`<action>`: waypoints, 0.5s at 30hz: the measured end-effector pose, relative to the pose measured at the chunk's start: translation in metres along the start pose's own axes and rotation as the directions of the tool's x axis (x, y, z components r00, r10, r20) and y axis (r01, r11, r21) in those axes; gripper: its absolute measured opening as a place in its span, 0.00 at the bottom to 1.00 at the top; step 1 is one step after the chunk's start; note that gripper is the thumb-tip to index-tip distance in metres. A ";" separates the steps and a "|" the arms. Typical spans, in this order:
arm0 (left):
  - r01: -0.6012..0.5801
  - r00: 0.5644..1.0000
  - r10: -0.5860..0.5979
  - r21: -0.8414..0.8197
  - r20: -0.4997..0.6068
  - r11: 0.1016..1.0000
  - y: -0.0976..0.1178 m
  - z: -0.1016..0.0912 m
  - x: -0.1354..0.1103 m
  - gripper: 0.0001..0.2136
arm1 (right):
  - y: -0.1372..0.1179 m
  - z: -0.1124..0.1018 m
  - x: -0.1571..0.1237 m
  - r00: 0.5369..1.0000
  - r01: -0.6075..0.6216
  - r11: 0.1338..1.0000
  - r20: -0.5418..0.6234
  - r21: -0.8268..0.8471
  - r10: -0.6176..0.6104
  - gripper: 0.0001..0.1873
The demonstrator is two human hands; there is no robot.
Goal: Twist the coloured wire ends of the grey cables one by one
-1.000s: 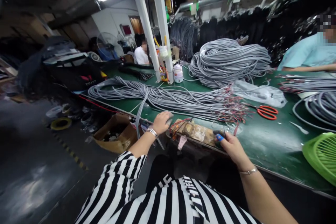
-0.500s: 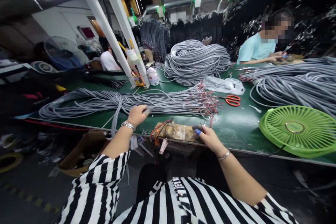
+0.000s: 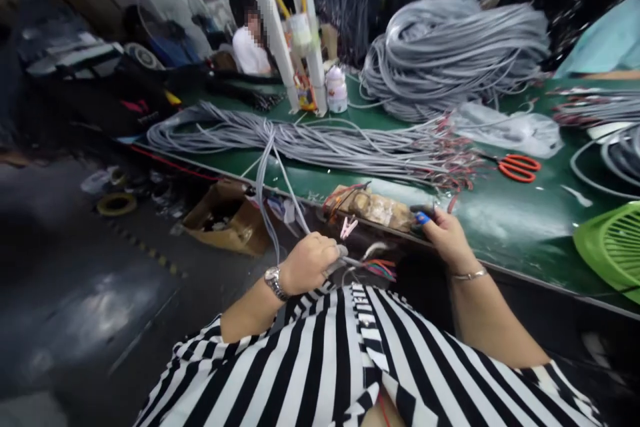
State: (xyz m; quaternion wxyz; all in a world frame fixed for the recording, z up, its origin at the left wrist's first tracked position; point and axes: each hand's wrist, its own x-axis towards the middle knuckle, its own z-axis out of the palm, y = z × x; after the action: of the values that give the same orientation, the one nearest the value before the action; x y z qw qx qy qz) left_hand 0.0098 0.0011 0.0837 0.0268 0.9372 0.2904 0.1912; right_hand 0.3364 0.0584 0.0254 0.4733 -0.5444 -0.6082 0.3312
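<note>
My left hand [image 3: 311,263] is closed around a grey cable [image 3: 299,208] in front of my body. Bared coloured wires [image 3: 381,269] stick out to the right of that fist. The cable runs back up to a long bundle of grey cables [image 3: 320,143] on the bench. My right hand [image 3: 449,235] is pinched at the right end of a worn, tan block [image 3: 383,209] on the bench edge. Blue covers its thumb tip and something dark its forefinger; what lies between them is hidden. A pink clip [image 3: 349,227] hangs below the block.
Orange-handled scissors [image 3: 520,167] and a plastic bag [image 3: 510,128] lie on the green bench [image 3: 520,227]. A big cable coil [image 3: 450,53] stands behind. At right is a green fan [image 3: 613,253]; an open carton [image 3: 227,220] sits below at left. People sit across the bench.
My left hand has come from above the cable bundle down toward my body and now grips a cable. My right hand stays at the block. The view has turned left and down.
</note>
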 end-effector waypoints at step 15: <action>0.080 0.976 -0.175 -0.537 -0.130 0.840 0.020 0.012 -0.051 0.13 | -0.030 0.062 -0.055 0.931 -0.019 0.999 0.365 0.043 0.002 0.14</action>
State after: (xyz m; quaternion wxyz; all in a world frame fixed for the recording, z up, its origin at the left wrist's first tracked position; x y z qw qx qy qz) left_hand -0.0142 -0.0429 0.0583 0.2706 0.8518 0.2898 0.3424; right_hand 0.2660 0.0056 0.0203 0.3628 -0.4659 -0.6747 0.4429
